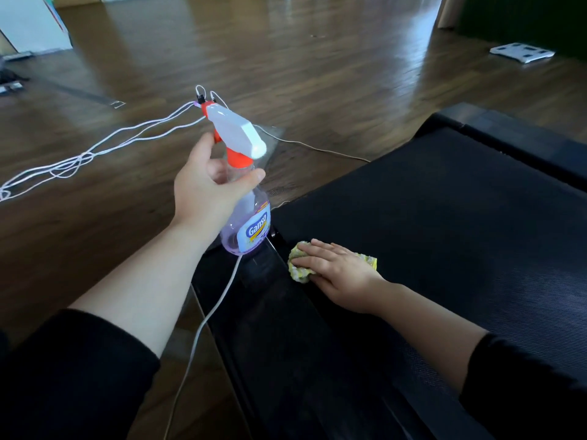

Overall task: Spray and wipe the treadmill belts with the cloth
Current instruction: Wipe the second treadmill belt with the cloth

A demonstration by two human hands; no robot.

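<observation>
My left hand [208, 188] grips the neck of a clear spray bottle [246, 198] with purple liquid, an orange collar and a white trigger head. The bottle is upright, held above the left edge of the treadmill. My right hand [336, 271] lies flat on a yellow-and-white cloth [300, 265], pressing it onto the black treadmill belt [444, 233] near the belt's left side rail. The fingers are straight and point left. Most of the cloth is hidden under the hand.
White cables [104, 147] trail across the dark wooden floor [286, 58] on the left, and one white cord [206, 319] runs beside the treadmill's side rail [260, 300]. A white flat scale [522, 52] lies on the floor at the far right.
</observation>
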